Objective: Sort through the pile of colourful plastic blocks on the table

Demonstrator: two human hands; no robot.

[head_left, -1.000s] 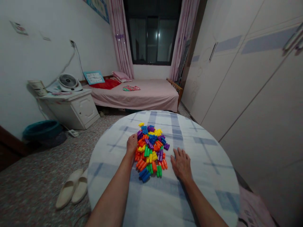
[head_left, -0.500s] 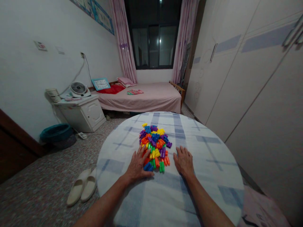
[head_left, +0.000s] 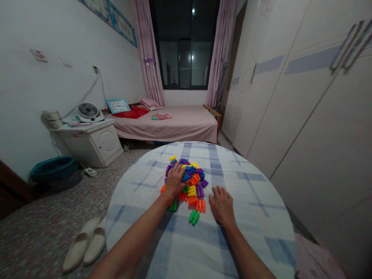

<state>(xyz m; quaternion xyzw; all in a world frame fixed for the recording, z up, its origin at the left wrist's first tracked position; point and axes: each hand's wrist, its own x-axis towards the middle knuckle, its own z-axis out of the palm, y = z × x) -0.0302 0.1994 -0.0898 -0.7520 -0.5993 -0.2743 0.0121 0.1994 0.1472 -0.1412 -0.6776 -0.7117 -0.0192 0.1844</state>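
Note:
A heap of small plastic building blocks in purple, blue, orange, yellow and green lies on the round table. Over the left part of this heap rests my left hand, fingers apart and thumb stretched to the right, hiding the blocks beneath its palm. Just right of the heap, my right hand lies on the cloth with its fingers extended and nothing in it. A green block sits on the near side, apart from the others. An orange block lies close to my right hand's fingers.
A blue-and-white checked tablecloth covers the table. Beyond it stands a bed with a pink sheet. To the left are a white cabinet with a fan, a teal bin and slippers. A wardrobe lines the right.
My left hand has moved forward from the near left edge of the heap onto its upper left part. Some near blocks have shifted, the green one towards me. My right hand stays beside the heap.

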